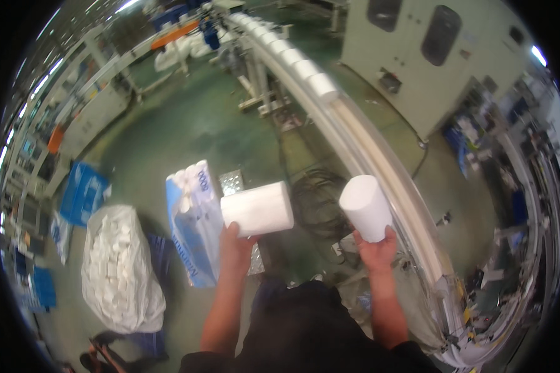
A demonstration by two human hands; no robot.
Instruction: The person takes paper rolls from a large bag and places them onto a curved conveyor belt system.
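My left hand [233, 244] is closed round the lower left end of a white paper roll [258, 209], which lies nearly level in front of me. A second white paper roll [362, 202] stands roughly upright, leaning a little, with my right hand [378, 252] wrapped round its lower end. That roll is close beside the conveyor [379, 146]; whether it touches the rail I cannot tell. Beyond the left-hand roll, on its left, stands an open blue and white plastic bag [196, 242] with several white rolls [190, 177] showing at its top.
A row of white rolls [292, 57] sits on the conveyor's far end. At left stand a clear sack [123, 267] full of white pieces and a blue crate [83, 193]. Coiled dark cables [320, 199] lie on the floor between my hands. A large pale machine cabinet [404, 81] stands beyond the conveyor.
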